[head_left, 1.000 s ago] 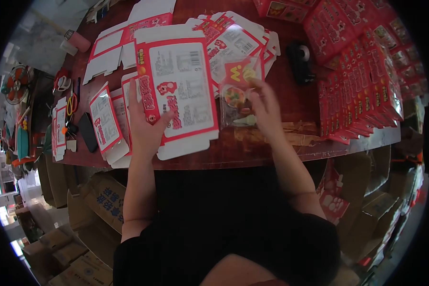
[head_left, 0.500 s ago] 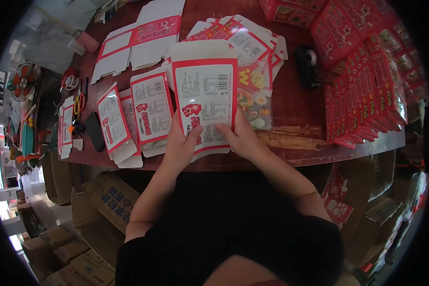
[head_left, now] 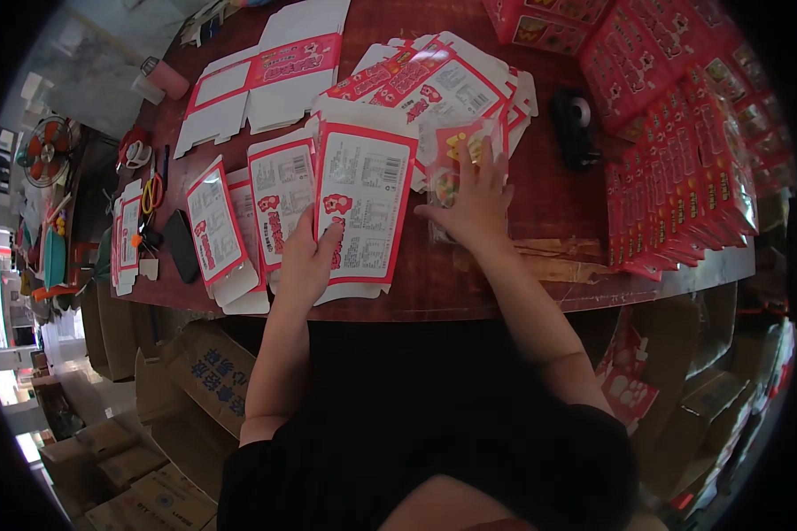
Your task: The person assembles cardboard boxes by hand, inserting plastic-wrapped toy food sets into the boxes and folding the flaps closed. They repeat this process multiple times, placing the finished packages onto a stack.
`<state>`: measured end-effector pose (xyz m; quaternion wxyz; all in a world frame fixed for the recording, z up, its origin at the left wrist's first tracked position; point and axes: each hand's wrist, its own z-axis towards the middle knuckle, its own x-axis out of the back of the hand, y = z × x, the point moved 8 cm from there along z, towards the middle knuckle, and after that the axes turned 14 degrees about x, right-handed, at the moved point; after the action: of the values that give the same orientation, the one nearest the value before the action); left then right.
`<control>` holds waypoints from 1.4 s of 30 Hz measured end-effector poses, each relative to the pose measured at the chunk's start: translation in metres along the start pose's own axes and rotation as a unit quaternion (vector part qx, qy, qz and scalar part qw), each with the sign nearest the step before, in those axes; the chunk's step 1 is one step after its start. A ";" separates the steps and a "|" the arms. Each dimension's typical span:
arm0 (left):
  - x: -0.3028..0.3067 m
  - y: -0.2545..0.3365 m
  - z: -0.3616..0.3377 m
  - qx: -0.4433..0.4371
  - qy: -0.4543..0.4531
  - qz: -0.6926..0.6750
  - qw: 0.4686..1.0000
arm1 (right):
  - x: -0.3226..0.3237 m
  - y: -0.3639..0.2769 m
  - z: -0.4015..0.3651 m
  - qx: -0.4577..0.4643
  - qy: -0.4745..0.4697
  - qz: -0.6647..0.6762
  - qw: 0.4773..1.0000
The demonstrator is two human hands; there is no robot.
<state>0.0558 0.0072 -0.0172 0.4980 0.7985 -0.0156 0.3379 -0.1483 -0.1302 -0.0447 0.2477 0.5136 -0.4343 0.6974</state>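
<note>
A flat red-and-white printed carton [head_left: 372, 177] lies at the middle of the table's near side, its label of small print and barcode facing up. My left hand [head_left: 306, 265] grips its left edge, thumb on top and the other fingers hidden underneath. To the right, my right hand [head_left: 474, 212] is spread over a clear plastic packet [head_left: 443, 142] with food pictures, fingers apart and touching it. Part of the packet is covered by the hand. More printed cartons [head_left: 283, 203] lie to the left of my left hand.
Behind is a fanned pile of cartons [head_left: 456, 84], with an unfolded box [head_left: 292, 66] to its left. A black tape dispenser [head_left: 571, 128] and upright rows of red packages [head_left: 682, 181] stand right. A phone [head_left: 182, 246], yellow-handled scissors [head_left: 153, 190] and pink bottle [head_left: 166, 80] are left.
The carton has come down leftward onto the others, with my left hand still on it. My right hand has let go of it and moved up and right onto the plastic packet.
</note>
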 end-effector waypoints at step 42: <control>-0.048 0.004 -0.017 -0.033 -0.271 0.010 0.962 | 0.071 0.092 0.047 0.056 0.242 0.710 0.659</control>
<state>0.0081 0.0042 -0.0360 0.4975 0.8432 -0.1695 0.1131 -0.2225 -0.2239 -0.0060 -0.2555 -0.1245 -0.5523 0.7837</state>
